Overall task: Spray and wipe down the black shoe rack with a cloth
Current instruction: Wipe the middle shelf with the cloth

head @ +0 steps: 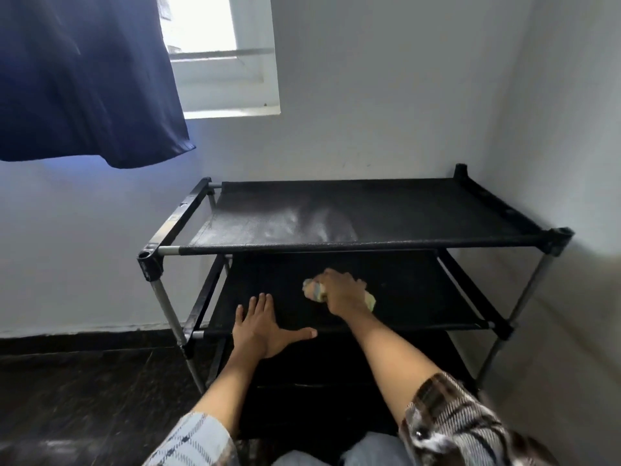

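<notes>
The black shoe rack stands in the corner of the room, with fabric shelves on metal poles. Its top shelf shows pale wet or dusty streaks near the middle. On the second shelf my right hand grips a crumpled yellowish cloth and presses it onto the fabric. My left hand lies flat, fingers spread, on the front edge of the same shelf, to the left of the cloth. No spray bottle is in view.
A dark blue garment hangs at the upper left in front of a window. White walls close in behind and to the right of the rack. The floor is dark stone. My knees show at the bottom edge.
</notes>
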